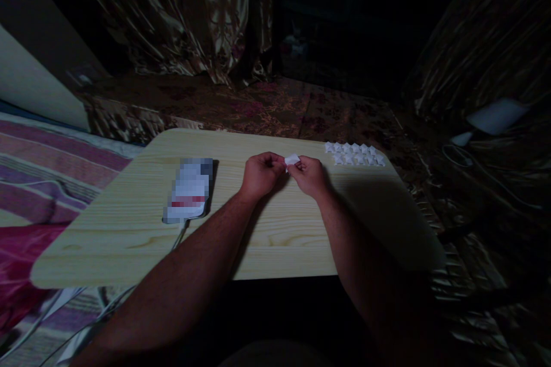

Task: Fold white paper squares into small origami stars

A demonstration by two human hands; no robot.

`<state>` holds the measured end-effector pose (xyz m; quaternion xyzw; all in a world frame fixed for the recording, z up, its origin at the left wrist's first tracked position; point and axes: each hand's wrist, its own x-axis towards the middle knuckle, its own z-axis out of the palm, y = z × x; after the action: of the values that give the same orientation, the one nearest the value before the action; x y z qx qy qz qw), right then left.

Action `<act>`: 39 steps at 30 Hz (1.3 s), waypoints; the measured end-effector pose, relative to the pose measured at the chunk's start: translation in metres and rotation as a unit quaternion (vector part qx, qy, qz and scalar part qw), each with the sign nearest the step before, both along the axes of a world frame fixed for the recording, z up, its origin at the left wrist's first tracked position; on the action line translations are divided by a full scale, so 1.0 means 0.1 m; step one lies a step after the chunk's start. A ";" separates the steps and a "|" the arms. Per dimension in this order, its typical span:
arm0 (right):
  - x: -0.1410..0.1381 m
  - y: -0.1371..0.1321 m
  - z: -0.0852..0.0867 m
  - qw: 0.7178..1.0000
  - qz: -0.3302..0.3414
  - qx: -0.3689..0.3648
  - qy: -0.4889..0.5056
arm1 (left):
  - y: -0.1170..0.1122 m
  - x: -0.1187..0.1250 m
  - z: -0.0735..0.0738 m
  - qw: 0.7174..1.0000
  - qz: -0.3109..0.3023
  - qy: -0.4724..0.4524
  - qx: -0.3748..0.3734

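Observation:
Between my two hands, above the far middle of the table, is a small folded piece of white paper (292, 159). My left hand (263, 174) pinches its left side with thumb and fingers. On its right side my right hand (309, 175) is closed, the thumb pressed against the lower part of the paper. The fingertips partly cover it, so its full shape is hidden. To the right, two rows of several small white folded paper pieces (360, 159) lie near the far right corner of the table.
A phone (188, 190), its screen blurred, lies on the left of the light wooden table (275, 235), a white cable (179, 235) plugged into it. Striped bedding (38, 149) borders the left side. Dark patterned curtains (206, 17) hang behind. A white lamp-like object (495, 117) stands right.

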<state>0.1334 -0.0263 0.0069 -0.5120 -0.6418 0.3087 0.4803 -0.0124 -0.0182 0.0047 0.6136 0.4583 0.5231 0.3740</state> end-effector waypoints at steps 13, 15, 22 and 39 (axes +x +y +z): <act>0.01 -0.03 0.02 0.999 -0.012 0.023 -0.028 | 0.05 0.00 -0.03 0.999 -0.003 -0.034 -0.023; 0.00 -0.04 0.04 0.999 -0.016 0.025 -0.028 | 0.04 0.00 -0.02 1.000 0.005 -0.025 -0.013; -0.02 -0.04 0.03 1.000 -0.013 0.024 -0.015 | 0.02 0.01 -0.03 1.000 0.016 -0.008 0.012; -0.05 -0.04 0.06 0.994 -0.064 0.080 0.039 | -0.04 0.01 0.05 0.991 0.079 0.065 0.086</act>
<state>0.1288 -0.0301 0.0128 -0.4993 -0.6110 0.2448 0.5634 -0.0115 -0.0217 0.0097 0.6381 0.4819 0.5475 0.2467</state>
